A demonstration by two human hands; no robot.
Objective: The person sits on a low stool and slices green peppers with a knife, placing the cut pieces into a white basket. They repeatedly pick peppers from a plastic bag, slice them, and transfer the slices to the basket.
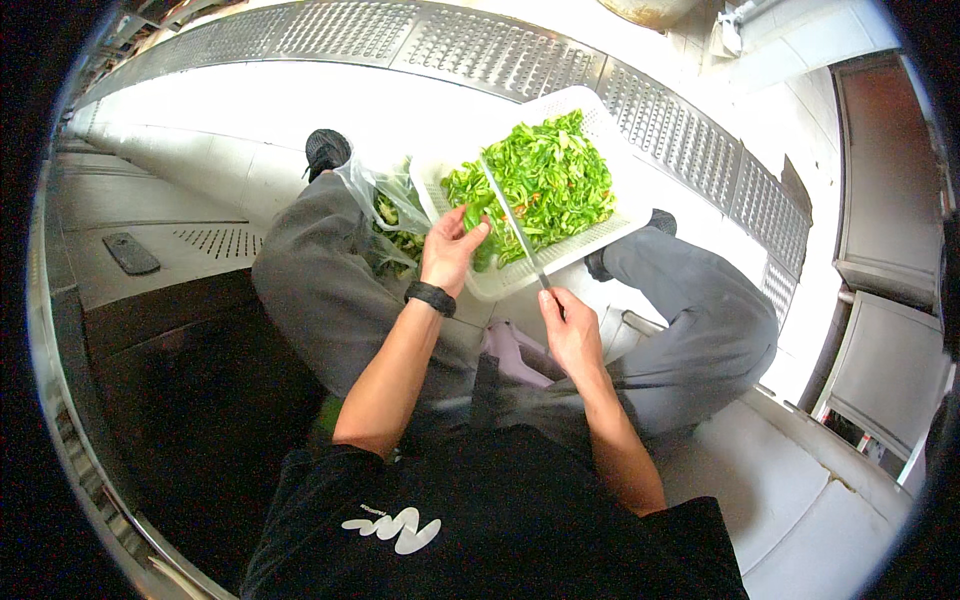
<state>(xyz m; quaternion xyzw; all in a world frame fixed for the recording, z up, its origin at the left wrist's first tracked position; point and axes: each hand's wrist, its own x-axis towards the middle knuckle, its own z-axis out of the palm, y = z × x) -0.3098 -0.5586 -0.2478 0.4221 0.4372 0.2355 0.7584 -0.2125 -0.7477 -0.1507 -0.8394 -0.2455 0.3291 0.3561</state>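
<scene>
My left hand (448, 247) holds a green pepper (477, 214) over the near left part of a white perforated plastic basket (517, 283). My right hand (571, 330) grips the dark handle of a knife (511, 214), whose long blade slants up and left across the basket, close to the pepper. A heap of sliced green peppers (547, 172), with a few reddish bits, fills much of the basket. Left of the basket, a clear plastic bag (382, 196) stands with green peppers (397, 244) in it, partly hidden by my left hand and leg.
A perforated metal drain cover (495, 51) curves across the floor beyond the basket. A pink plastic stool (514, 352) shows between my legs. On the left, a dark phone-like object (131, 253) lies on a ledge. Metal cabinets (889, 172) stand at the right.
</scene>
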